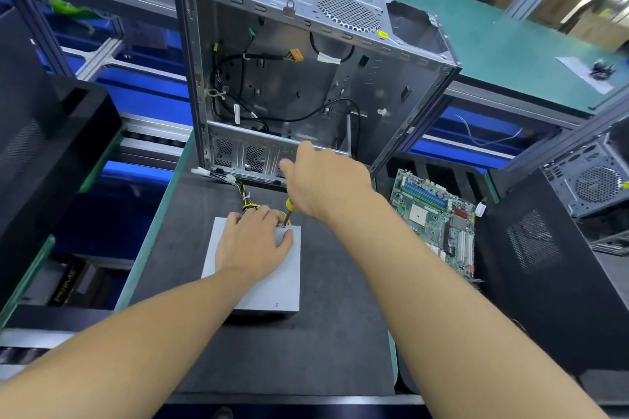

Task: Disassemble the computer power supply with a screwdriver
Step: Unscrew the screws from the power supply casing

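A grey metal power supply (269, 286) lies flat on the dark work mat (333, 343), its yellow and black cable bundle (246, 196) trailing toward the case behind. My left hand (253, 243) presses flat on its top, fingers spread near the far edge. My right hand (326, 180) grips a yellow-handled screwdriver (289, 209), held nearly upright with its tip on the top's far right corner, beside my left thumb. The handle is mostly hidden in my fist.
An open, gutted silver computer case (306, 71) stands just behind the power supply. A green motherboard (439, 218) lies to the right. Black computer towers (544, 265) flank the mat on the right and another one (44, 146) on the left. A green bench (510, 44) runs behind.
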A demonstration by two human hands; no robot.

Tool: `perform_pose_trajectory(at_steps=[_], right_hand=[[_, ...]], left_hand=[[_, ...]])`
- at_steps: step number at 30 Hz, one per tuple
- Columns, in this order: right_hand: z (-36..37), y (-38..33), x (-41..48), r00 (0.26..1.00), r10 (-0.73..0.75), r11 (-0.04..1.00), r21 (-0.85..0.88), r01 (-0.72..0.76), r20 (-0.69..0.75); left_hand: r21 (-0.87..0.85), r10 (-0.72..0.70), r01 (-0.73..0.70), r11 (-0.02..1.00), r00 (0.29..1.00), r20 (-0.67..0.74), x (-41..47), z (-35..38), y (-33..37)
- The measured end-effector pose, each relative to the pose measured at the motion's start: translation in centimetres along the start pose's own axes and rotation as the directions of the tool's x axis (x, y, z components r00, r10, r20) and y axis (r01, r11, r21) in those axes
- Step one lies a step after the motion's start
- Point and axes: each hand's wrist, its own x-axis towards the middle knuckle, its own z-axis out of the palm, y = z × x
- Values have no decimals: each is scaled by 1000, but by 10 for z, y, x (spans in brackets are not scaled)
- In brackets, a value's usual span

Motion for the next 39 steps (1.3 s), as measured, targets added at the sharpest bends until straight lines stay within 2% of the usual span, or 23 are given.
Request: perform_pose_trajectory(at_steps=[4, 7, 12, 15, 17, 20, 22, 25, 28, 31, 35, 37, 39], right_hand=[[-3, 1, -3, 992, -46, 986, 167, 26, 114], [-5, 0, -3, 984, -42, 980, 199, 7, 175], [-3, 4, 2, 996, 88, 994, 59, -89, 20], [-2, 6, 3, 999, 38, 998, 48, -37, -24], [-4, 4, 4, 1000, -7, 991, 130, 4, 21], [-11, 1, 6, 983, -62, 971, 237, 19, 172], [-11, 0, 7, 977, -64, 974, 227, 16, 203], [-4, 0, 6, 997, 31, 992, 122, -40, 69], [-3, -1, 4, 997, 72, 995, 67, -73, 16], [-5, 2, 5, 999, -16, 992, 127, 10, 44], [-13, 1, 5, 979, -78, 979, 198, 41, 186], [-12, 0, 5, 980, -70, 989, 143, 43, 187], [-10, -1, 5, 992, -21, 998, 54, 14, 124]], left_hand=[[99, -64, 60, 993, 997, 38, 0, 0, 5], [115, -90, 84, 990, 994, 55, 1, 1, 7], [147, -92, 78, 986, 992, 92, 3, 4, 6], [160, -84, 69, 985, 992, 92, 3, 4, 6], [161, -89, 72, 984, 991, 99, 3, 3, 6], [153, -94, 79, 985, 991, 100, 3, 4, 6], [156, -92, 76, 985, 991, 99, 3, 4, 6], [165, -84, 67, 984, 991, 102, 2, 4, 6], [176, -89, 69, 982, 990, 110, 2, 3, 6], [180, -90, 71, 981, 990, 105, 2, 4, 6], [172, -96, 78, 982, 991, 96, 2, 4, 6], [168, -96, 79, 983, 991, 93, 3, 4, 7], [164, -97, 83, 983, 992, 82, 2, 4, 7]])
